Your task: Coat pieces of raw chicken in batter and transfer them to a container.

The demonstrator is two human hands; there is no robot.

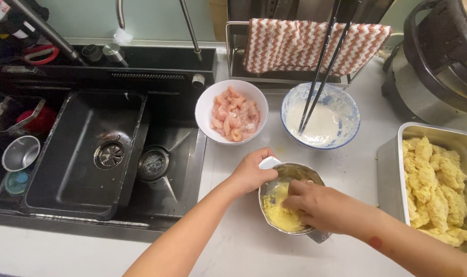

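A small steel bowl (274, 218) with yellow crumb coating sits on the white counter near the front edge. My left hand (251, 172) grips its rim at the upper left. My right hand (318, 205) is inside the bowl, fingers curled down into the yellow crumbs; what lies under the fingers is hidden. Behind stands a white bowl (205, 110) of raw pink meat pieces. Beside it, a blue-patterned bowl (346, 115) holds white batter, with dark chopsticks (320, 72) leaning in it.
A steel tray (390, 164) at the right holds several yellow coated pieces. A black double sink (90, 149) fills the left, with a small steel cup (20, 153) beside it. A striped cloth (300, 46) hangs on a rack behind; a dark cooker (439, 56) stands at the far right.
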